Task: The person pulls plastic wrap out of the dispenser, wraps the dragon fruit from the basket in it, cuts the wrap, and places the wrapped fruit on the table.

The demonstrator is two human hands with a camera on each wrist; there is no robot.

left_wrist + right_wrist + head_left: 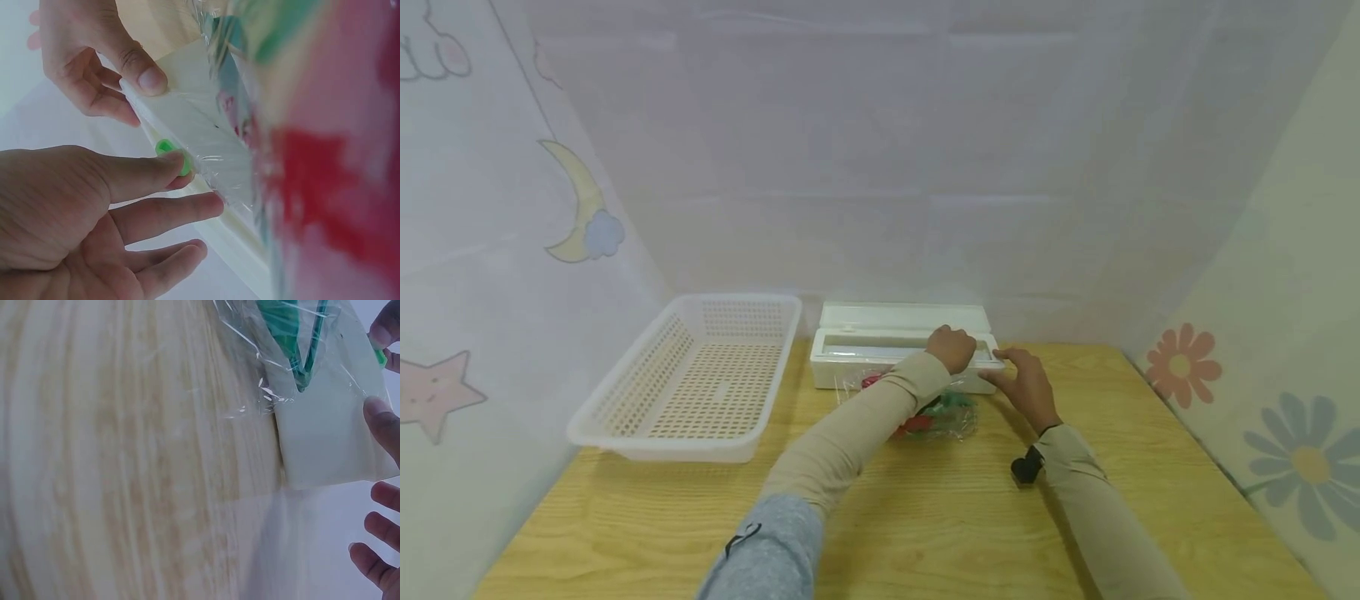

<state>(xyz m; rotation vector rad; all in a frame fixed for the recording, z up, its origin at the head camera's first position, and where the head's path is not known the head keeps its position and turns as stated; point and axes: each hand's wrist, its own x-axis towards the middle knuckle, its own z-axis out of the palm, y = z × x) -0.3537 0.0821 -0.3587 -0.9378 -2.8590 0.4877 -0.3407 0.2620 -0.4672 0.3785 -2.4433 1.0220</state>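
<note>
A long white lidded box point(850, 371) stands at the back of the table with its lid point(904, 317) raised, resembling a cling film dispenser. At its front edge, my left hand point(952, 348) pinches a small green piece point(165, 147) between thumb and index finger; the other fingers extend along the edge. My right hand point(1028, 385) holds the box's right end, thumb point(152, 81) on the front face and fingers around the corner. Clear film point(240, 375) drapes down the front. Something red and green in clear plastic point(951, 408) lies before the box, partly hidden by my left sleeve.
To the left stands a white perforated plastic basket point(767, 442) on the wood-grain table point(917, 533). A pale cloth point(880, 167) hangs behind the table, with printed cloths at both sides.
</note>
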